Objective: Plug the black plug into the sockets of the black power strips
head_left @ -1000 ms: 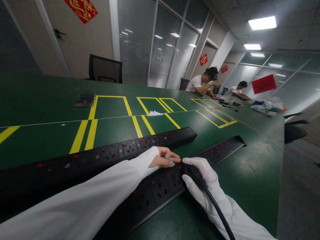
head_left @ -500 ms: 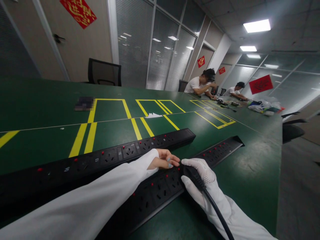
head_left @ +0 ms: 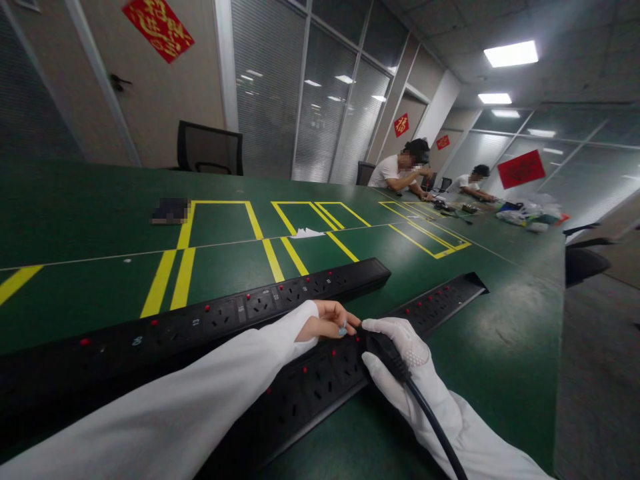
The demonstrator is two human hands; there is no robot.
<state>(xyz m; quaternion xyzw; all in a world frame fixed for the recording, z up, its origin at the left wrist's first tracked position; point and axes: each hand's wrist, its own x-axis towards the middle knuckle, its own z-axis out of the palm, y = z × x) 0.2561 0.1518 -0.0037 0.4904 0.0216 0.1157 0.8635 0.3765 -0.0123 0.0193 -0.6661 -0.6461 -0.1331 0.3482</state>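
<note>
My right hand (head_left: 400,350), in a white glove, grips a black power plug (head_left: 383,347) between thumb and fingers. Its black cord (head_left: 434,419) trails down past my wrist. The fingers of my left hand (head_left: 331,320), bare and coming out of a white sleeve, are curled together right at the plug's front end. Whatever sits between those fingertips is too small or hidden to tell. Both hands are over the nearer black power strip (head_left: 320,381), which has red lights beside its sockets. A second long power strip (head_left: 260,301) lies behind it, partly covered by my left sleeve.
Yellow tape outlines (head_left: 220,202) mark the green table (head_left: 505,347). A scrap of white paper (head_left: 307,233) and a blurred dark object (head_left: 170,211) lie farther back. Two people (head_left: 395,170) work at the far end near plastic bags (head_left: 527,212). A chair (head_left: 210,148) stands behind the table.
Hardly anything differs. My left fingertips have shifted very slightly by the plug, and the view has tilted a little. My right hand keeps its hold on the plug.
</note>
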